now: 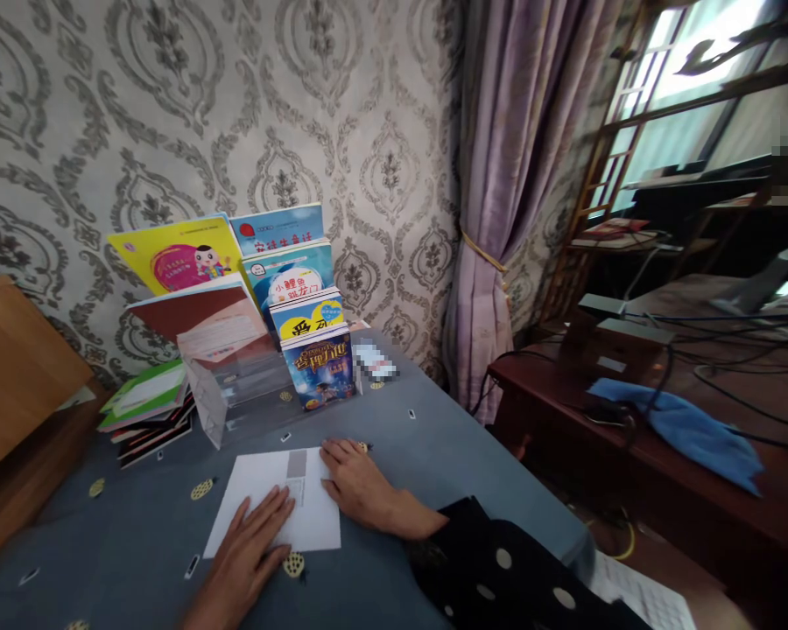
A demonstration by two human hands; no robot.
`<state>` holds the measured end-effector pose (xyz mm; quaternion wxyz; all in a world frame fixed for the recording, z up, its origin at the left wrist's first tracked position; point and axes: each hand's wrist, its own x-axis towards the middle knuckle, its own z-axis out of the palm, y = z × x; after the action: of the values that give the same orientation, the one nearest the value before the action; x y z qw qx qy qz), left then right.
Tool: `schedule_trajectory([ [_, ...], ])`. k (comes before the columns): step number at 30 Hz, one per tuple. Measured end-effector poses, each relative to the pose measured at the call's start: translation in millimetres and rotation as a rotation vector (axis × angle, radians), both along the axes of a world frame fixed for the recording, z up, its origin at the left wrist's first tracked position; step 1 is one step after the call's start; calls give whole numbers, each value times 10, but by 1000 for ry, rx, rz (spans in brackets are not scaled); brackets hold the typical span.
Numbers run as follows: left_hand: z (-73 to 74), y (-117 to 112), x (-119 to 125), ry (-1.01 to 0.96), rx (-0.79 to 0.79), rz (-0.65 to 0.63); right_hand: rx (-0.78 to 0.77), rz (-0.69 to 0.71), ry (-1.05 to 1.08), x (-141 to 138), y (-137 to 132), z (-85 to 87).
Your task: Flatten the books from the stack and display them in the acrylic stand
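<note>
A white sheet of paper [263, 490] with a grey strip near its top lies on the blue-grey tablecloth [124, 551]. My left hand [249, 547] lies flat on the paper's near part, fingers stretched out. My right hand [361, 486] rests flat at the paper's right edge, fingers spread, in a black sleeve with pale dots [499, 569]. Neither hand holds anything. Behind the paper stands a clear tiered book rack [236, 389] with several children's books, the front one a dark blue fantasy cover [320, 367].
A flat pile of books [145, 407] lies left of the rack. A wooden board [13, 376] stands at the far left. Right of the table hang a purple curtain [505, 192] and a dark wooden desk [663, 411] with cables and a blue cloth [683, 429].
</note>
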<state>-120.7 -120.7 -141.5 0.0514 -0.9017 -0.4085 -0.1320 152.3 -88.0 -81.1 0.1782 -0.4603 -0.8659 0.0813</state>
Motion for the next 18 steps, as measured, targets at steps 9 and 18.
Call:
schedule_trajectory([
  [9, -55, 137, -343, -17, -27, 347, 14, -15, -22, -14, -597, -5],
  [18, -22, 346, -56, 10, -82, 542, 61, 49, -75, -170, -776, 12],
])
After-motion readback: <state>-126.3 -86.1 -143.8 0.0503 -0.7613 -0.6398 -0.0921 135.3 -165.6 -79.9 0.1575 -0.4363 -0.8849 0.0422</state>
